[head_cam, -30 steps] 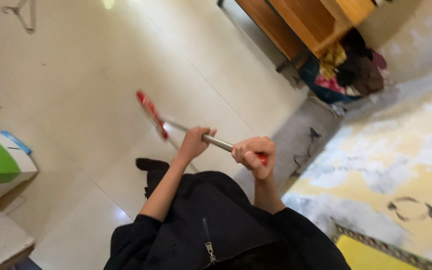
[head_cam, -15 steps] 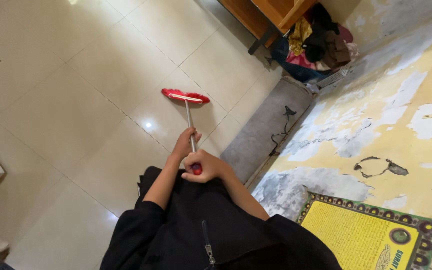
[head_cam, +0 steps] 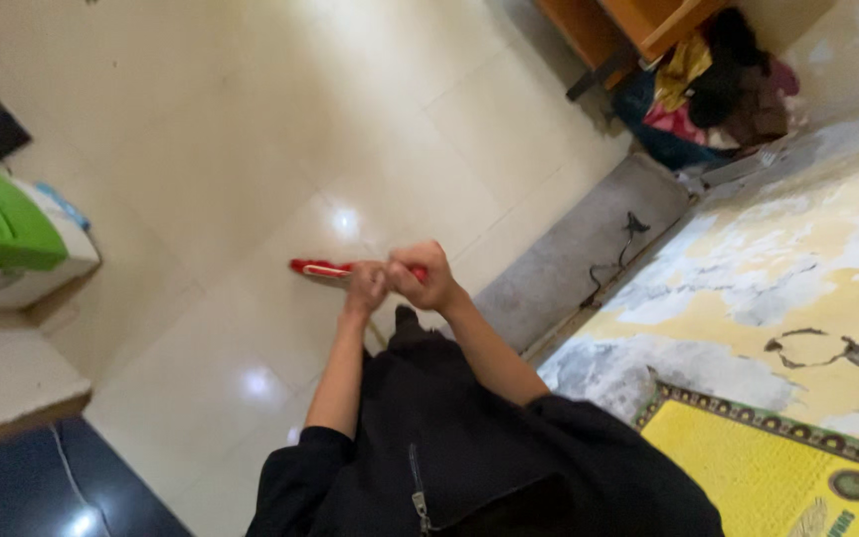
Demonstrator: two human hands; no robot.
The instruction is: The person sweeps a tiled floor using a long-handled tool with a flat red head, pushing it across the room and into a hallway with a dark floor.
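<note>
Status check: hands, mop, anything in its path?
Left hand and right hand both gripping the mop handle. Red mop head over the tiled floor. Nothing blocking near it.

both arms stretched forward from black sleeves pushed up past the elbows, forearms bare. left hand (head_cam: 364, 285) curled into a closed grip, knuckles up, wrist straight. right hand (head_cam: 428, 275) fisted just beside it, touching the left, wrist bent slightly inward. left forearm running nearly straight up the frame, right forearm angled in from the right, elbows apart, hands meeting ahead of the chest.
</note>
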